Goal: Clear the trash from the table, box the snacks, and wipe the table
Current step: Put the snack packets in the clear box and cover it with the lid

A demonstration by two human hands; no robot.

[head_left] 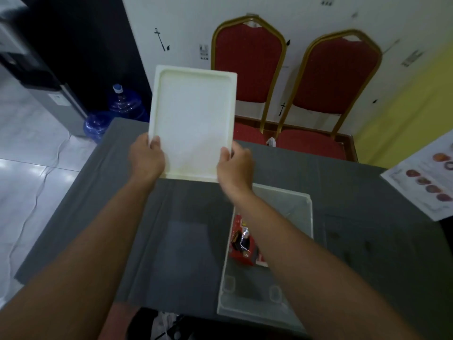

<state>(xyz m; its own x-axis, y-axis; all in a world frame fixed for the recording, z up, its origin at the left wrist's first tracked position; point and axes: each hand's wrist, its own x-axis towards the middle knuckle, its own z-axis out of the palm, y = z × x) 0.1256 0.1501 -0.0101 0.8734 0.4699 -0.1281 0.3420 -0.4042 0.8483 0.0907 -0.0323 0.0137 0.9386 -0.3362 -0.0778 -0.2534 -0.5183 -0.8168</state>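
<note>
I hold a white rectangular box lid (193, 111) up over the far part of the grey table (186, 241), its inner side facing me. My left hand (147, 159) grips its lower left corner and my right hand (234, 163) grips its lower right corner. Below my right forearm a clear plastic box (294, 209) stands on the table. Inside it lies a red snack packet (242, 244), partly hidden by my arm.
A printed sheet with food pictures (426, 177) lies at the table's right edge. Two red chairs with gold frames (250, 67) stand behind the table. Blue water bottles (122, 104) and a dispenser (58, 94) are on the floor at left.
</note>
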